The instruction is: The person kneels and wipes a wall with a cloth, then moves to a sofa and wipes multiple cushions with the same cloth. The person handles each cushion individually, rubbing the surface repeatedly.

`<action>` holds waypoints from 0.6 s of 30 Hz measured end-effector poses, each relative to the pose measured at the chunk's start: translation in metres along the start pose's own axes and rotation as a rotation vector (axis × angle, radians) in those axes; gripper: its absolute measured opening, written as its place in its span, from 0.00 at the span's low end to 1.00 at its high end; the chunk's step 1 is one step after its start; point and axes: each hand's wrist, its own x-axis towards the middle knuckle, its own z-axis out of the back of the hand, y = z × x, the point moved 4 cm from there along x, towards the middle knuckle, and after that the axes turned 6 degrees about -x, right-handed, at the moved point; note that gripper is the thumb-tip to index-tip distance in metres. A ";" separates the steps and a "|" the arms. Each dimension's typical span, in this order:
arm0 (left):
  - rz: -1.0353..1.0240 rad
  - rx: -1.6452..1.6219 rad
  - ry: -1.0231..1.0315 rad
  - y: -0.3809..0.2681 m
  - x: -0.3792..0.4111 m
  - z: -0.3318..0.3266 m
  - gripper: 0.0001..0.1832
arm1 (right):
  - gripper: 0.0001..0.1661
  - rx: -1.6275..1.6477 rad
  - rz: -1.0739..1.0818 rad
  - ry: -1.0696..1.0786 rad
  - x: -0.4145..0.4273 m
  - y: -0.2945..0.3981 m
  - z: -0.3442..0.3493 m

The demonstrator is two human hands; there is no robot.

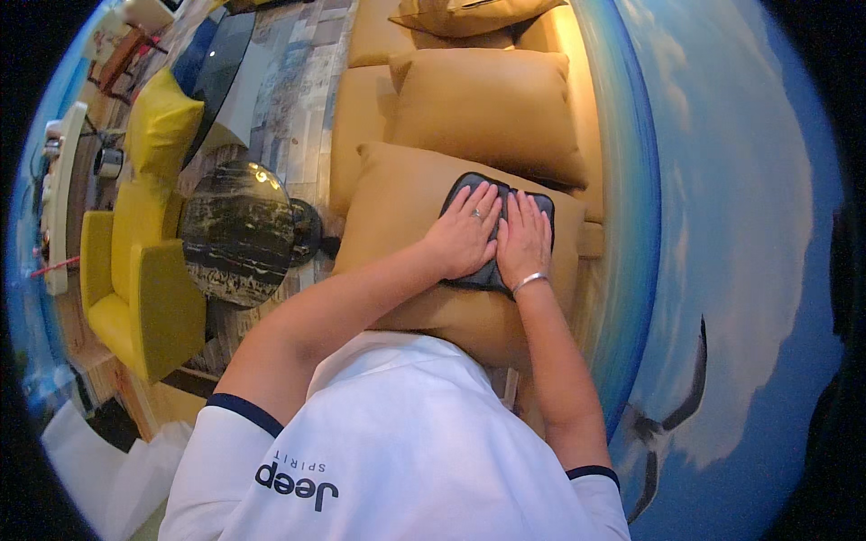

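Both hands rest side by side, palms down, on a dark folded case or pouch (482, 278) with rounded corners and a seam down its middle. My left hand (465, 233) has a ring and covers the left half. On the right half lies my right hand (524, 237), with a silver bangle at its wrist. Fingers of both hands are extended and point away from me. Under the case is a large tan cushion (399, 203), close in front of my body. The hands hide most of the case, and what it may contain cannot be seen.
More tan cushions (487, 115) lie farther along the tan sofa (355, 128). To the left stand a round dark glossy table (237, 233) and a yellow armchair (159, 311) with a yellow pillow (162, 125). A wall painted with sea and sky (731, 203) runs along the right.
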 end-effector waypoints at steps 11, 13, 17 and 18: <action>-0.350 -0.021 0.159 -0.062 -0.054 0.003 0.43 | 0.37 0.087 -0.118 0.050 -0.114 0.003 0.036; -0.391 0.004 0.134 -0.077 -0.019 -0.013 0.42 | 0.31 0.054 -0.252 -0.005 -0.109 -0.023 0.026; -0.487 0.046 0.125 -0.113 0.015 -0.048 0.41 | 0.31 0.407 -0.531 -0.044 -0.141 -0.078 -0.007; -0.523 0.069 0.150 -0.121 0.012 -0.046 0.41 | 0.31 0.489 -0.598 -0.037 -0.158 -0.081 -0.010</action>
